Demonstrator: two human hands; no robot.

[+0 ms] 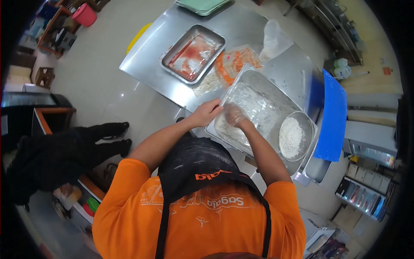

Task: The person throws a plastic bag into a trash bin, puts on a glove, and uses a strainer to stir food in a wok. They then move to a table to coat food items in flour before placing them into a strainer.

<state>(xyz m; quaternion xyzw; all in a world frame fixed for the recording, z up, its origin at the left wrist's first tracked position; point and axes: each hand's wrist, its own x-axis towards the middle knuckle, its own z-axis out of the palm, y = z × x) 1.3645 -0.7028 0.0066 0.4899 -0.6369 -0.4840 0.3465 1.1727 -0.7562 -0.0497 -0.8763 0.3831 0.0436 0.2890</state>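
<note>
My left hand (208,113) grips the near left corner of a deep metal pan (276,96), its fingers closed over the rim. Inside that corner is my right hand (235,115), in a clear plastic glove, low over the floured bottom. The glove blurs its fingers, and I cannot tell whether they hold anything. White flour coats the pan's floor and walls in patches. At the pan's right end stands a round metal bowl or sieve (309,137), heaped with white flour (291,137).
A shallow metal tray (199,29) with reddish liquid lies on the steel table (148,58), near an orange-printed plastic bag (241,60) and a clear bag (274,39). A blue board (333,116) stands at the right. A person in black (64,155) is at the left.
</note>
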